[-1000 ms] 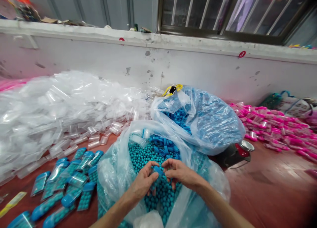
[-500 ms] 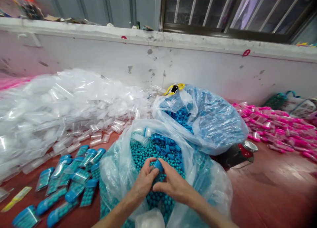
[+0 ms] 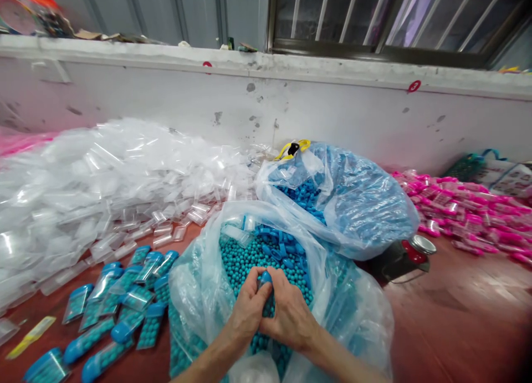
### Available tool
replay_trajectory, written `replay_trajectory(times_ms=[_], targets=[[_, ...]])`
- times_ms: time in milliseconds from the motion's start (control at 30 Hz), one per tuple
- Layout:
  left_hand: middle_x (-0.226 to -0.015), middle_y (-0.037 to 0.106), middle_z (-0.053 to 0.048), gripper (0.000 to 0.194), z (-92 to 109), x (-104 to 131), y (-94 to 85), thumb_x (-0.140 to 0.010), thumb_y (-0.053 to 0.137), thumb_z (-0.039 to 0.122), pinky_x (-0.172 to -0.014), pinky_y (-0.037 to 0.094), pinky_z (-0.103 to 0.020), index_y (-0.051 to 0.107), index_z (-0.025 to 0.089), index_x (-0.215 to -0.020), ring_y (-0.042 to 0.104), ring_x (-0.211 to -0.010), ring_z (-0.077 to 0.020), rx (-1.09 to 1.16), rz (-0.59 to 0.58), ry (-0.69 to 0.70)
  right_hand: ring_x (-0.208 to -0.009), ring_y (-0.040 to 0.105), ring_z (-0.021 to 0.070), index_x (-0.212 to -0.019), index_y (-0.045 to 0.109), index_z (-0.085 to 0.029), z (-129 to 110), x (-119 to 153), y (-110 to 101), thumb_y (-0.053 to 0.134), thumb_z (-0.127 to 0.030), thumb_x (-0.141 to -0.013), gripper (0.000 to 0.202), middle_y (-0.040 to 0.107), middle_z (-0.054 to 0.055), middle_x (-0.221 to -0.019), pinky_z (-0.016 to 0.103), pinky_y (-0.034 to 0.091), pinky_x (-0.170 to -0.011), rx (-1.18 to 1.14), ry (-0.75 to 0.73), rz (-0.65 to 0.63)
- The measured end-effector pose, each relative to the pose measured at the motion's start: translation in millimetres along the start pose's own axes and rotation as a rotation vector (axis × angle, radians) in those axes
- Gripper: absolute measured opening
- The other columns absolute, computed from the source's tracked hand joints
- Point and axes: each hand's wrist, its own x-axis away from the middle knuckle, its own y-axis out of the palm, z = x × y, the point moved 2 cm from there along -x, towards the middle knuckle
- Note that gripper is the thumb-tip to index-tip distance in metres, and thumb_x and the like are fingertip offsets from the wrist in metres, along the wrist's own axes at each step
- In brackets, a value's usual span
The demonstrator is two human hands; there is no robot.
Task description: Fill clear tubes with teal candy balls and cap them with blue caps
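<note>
My left hand point(image 3: 249, 302) and my right hand point(image 3: 288, 308) are closed around one small container with a blue cap point(image 3: 265, 279). My fingers hide most of its body, so I cannot tell how full it is. Both hands are over an open plastic bag point(image 3: 195, 261) of teal beads point(image 3: 236, 261). Blue caps point(image 3: 286, 247) and a few clear containers point(image 3: 236, 234) lie on top of the beads. Left of the bag, several bead-filled containers with blue caps point(image 3: 133, 297) are spread on the red surface.
A large heap of clear containers point(image 3: 124, 178) lies at the left. Behind my bag sits a second bag of blue caps point(image 3: 353, 194). Pink pieces point(image 3: 474, 211) are piled at the right, near a dark object with a metal lid point(image 3: 421, 244). A yellow-handled tool point(image 3: 31, 337) lies at the left.
My hands have come closer together around the container, and my right fingers now press against its blue cap. The view has shifted very slightly.
</note>
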Motion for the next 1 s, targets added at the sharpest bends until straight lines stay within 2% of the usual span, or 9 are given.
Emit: replay_trajectory(times_ms=[167,267,333,467,567,667,833,933,1000], targets=[[-0.06,0.048,0.006,0.02,-0.7,-2.8,2.8,-0.073,0.053,0.033,-0.055,0.035,-0.019,0.047,0.019,-0.085,0.045,-0.056,-0.0092,-0.067,0.006,-0.023,-0.096,0.053,0.0319,-0.121,0.032,-0.01,8.6,6.8,17.6,0.063,-0.036,-0.058,0.075,0.048,0.02,-0.111,0.044,0.044,-0.078,-0.021,0.044,0.131],[-0.062,0.047,0.005,0.015,0.1,-1.8,2.1,-0.074,0.051,0.029,-0.056,0.035,-0.02,0.047,0.018,-0.084,0.044,-0.057,-0.0092,-0.122,-0.004,0.036,-0.101,0.05,0.0335,-0.121,0.032,-0.01,11.8,11.0,25.3,0.063,-0.033,-0.057,0.075,0.046,0.02,-0.114,0.044,0.043,-0.082,-0.07,0.053,0.18],[-0.067,0.049,0.004,0.015,1.5,0.1,1.7,-0.076,0.048,0.028,-0.061,0.038,-0.021,0.046,0.018,-0.088,0.045,-0.062,-0.0103,-0.119,-0.025,0.089,-0.101,0.05,0.0319,-0.121,0.031,-0.012,10.8,11.5,22.2,0.062,-0.03,-0.058,0.073,0.047,0.019,-0.113,0.043,0.042,-0.083,-0.128,0.055,0.179],[-0.078,0.053,0.001,0.025,3.8,3.5,1.8,-0.078,0.047,0.032,-0.072,0.04,-0.026,0.044,0.018,-0.098,0.05,-0.075,-0.0137,-0.043,-0.098,0.084,-0.086,0.057,0.0242,-0.119,0.032,-0.017,2.7,7.1,4.5,0.058,-0.024,-0.06,0.065,0.053,0.01,-0.103,0.036,0.046,-0.073,-0.186,0.03,0.073],[-0.078,0.053,0.001,0.022,2.0,3.3,0.4,-0.076,0.049,0.034,-0.072,0.04,-0.025,0.045,0.018,-0.092,0.051,-0.074,-0.0137,-0.045,-0.041,0.041,-0.085,0.057,0.0261,-0.118,0.035,-0.015,-1.5,4.0,-1.9,0.058,-0.026,-0.059,0.064,0.052,0.012,-0.104,0.039,0.046,-0.072,-0.062,0.001,0.022],[-0.067,0.05,0.003,0.017,-2.5,3.5,-0.4,-0.077,0.047,0.034,-0.061,0.04,-0.023,0.045,0.019,-0.085,0.048,-0.063,-0.0121,-0.113,0.04,-0.002,-0.084,0.057,0.0289,-0.118,0.035,-0.012,1.3,4.1,6.5,0.06,-0.031,-0.057,0.069,0.052,0.015,-0.103,0.042,0.047,-0.07,0.041,-0.033,0.0],[-0.066,0.05,0.002,0.009,-1.5,12.2,-0.1,-0.08,0.042,0.029,-0.065,0.04,-0.024,0.045,0.021,-0.081,0.049,-0.066,-0.0139,-0.279,0.092,0.184,-0.102,0.05,0.0354,-0.125,0.032,-0.008,7.5,9.2,26.9,0.058,-0.028,-0.06,0.073,0.045,0.023,-0.117,0.045,0.044,-0.078,0.143,-0.066,-0.022],[-0.072,0.055,0.0,0.011,3.3,18.3,-10.8,-0.08,0.042,0.03,-0.069,0.041,-0.026,0.047,0.021,-0.084,0.052,-0.071,-0.0158,-0.386,0.103,0.202,-0.105,0.048,0.034,-0.133,0.02,-0.009,1.7,8.5,24.1,0.059,-0.034,-0.063,0.084,0.04,0.022,-0.124,0.043,0.043,-0.081,0.096,-0.055,-0.164],[-0.077,0.058,-0.001,0.017,9.9,21.7,-30.2,-0.078,0.045,0.034,-0.071,0.042,-0.026,0.049,0.021,-0.088,0.053,-0.073,-0.0169,-0.45,0.128,0.185,-0.104,0.05,0.0306,-0.137,0.009,-0.016,-4.2,3.3,16.3,0.063,-0.04,-0.063,0.095,0.038,0.017,-0.127,0.039,0.043,-0.081,0.017,-0.111,-0.292]])
